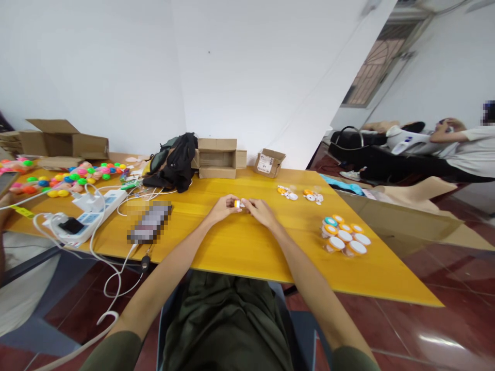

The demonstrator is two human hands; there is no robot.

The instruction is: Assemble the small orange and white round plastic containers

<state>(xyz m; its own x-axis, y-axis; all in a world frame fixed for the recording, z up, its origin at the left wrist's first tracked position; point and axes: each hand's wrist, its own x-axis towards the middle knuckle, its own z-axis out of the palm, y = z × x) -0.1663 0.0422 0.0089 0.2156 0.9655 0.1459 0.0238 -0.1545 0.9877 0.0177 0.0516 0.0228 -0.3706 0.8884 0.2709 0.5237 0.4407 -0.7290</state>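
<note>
"Posture first: how are the two arms set?"

"The left arm (174, 257) and the right arm (305, 257) both reach forward across the yellow table (240, 247), slanting inward until the hands almost meet in front of the body."

"And the fingers?"

"The left hand (223, 208) is curled, gripping a small orange-and-white piece (237, 204) between thumb and fingers. The right hand (261, 211) bends in from the other side with its fingertips at the piece's right end; whether it pinches or only touches, I cannot tell."

"So the piece is between them?"

"Yes, just above the tabletop, near the middle of the table."

"What about containers?"

"Near the table's right edge a group of jars (344, 236) stands close together, all lidded: white tops with orange rims, one with a teal rim. Their sides look see-through, but the contents are too blurred to make out."

"Any boxes?"

"Toward the wall, an open cardboard box (217, 174) lies with its mouth facing the person, between a dark bag (176, 164) and a smaller carton (269, 163). At far left, another open box (89, 147) stands behind some bright coloured balls (82, 175). I cannot make out what the smaller carton holds."
</note>
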